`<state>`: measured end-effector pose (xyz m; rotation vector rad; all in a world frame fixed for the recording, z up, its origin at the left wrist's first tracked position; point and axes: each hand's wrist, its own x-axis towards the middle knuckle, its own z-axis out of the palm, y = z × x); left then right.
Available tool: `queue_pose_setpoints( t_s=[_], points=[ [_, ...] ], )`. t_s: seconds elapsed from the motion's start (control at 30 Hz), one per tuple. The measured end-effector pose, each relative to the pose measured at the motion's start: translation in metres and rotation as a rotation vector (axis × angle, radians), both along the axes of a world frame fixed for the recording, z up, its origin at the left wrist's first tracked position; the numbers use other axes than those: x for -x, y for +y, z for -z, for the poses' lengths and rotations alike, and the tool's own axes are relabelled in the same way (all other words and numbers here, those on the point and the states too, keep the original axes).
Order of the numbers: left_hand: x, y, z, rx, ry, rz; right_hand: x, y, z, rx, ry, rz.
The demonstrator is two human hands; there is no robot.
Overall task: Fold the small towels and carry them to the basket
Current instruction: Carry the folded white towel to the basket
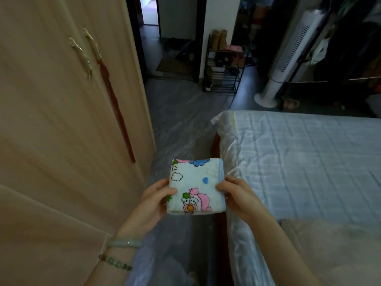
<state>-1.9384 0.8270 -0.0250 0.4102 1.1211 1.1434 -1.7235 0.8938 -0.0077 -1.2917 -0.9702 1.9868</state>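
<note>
A: So where are we keeping the towel (195,186) right now?

B: We're holding it up just left of the bed (309,153), folded into a small square. Our left hand (153,205) is pinching its left edge, our right hand (237,196) is pinching the right one, fingers closed on the cloth.

A: And the wardrobe (61,120)?

B: It's standing further left of the bed.

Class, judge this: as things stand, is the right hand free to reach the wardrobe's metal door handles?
Probably not: the right hand grips the folded cartoon-print towel, and the metal door handles lie far across, past the left hand.
</note>
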Motion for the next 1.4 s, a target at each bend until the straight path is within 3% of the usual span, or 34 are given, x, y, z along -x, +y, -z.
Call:
queue_pose_setpoints(
  t_s=[0.6, 0.97, 1.4],
  points=[
    [0.076, 0.450, -0.008, -0.038, -0.001, 0.157, 0.070, 0.412, -0.002, -0.044, 0.042, 0.155],
    [0.096, 0.672, -0.005, -0.034, 0.018, 0.204, 0.089, 0.626, 0.007, -0.046, 0.037, 0.215],
    [0.073, 0.947, -0.017, -0.052, 0.007, 0.278, 0.064, 0.886, -0.011, -0.066, 0.040, 0.264]
  ],
)
